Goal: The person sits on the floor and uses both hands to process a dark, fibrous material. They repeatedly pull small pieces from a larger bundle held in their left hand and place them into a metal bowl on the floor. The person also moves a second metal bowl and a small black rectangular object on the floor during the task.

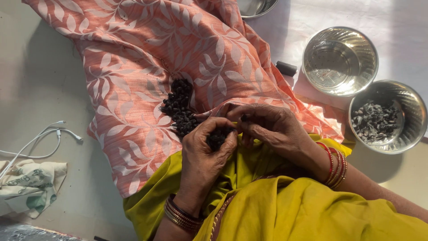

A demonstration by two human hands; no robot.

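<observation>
My left hand (205, 149) is cupped over my lap and holds a small heap of dark dried berries (217, 137). Touching it from the right, my right hand (272, 127) pinches a single dark berry (244, 118) between thumb and fingertips. Just beyond both hands, a loose pile of the same dark berries (180, 107) lies on a salmon-pink cloth with a white leaf pattern (147, 58). Bangles circle both wrists. Yellow-green fabric (285, 209) covers my lap.
Two steel bowls stand at the right: the far one (339, 60) looks nearly bare, the near one (387, 117) holds dark bits. A third bowl's rim (255, 6) shows at the top. A small black object (286, 68), a white cable (38, 143) and a folded printed cloth (31, 183) lie around.
</observation>
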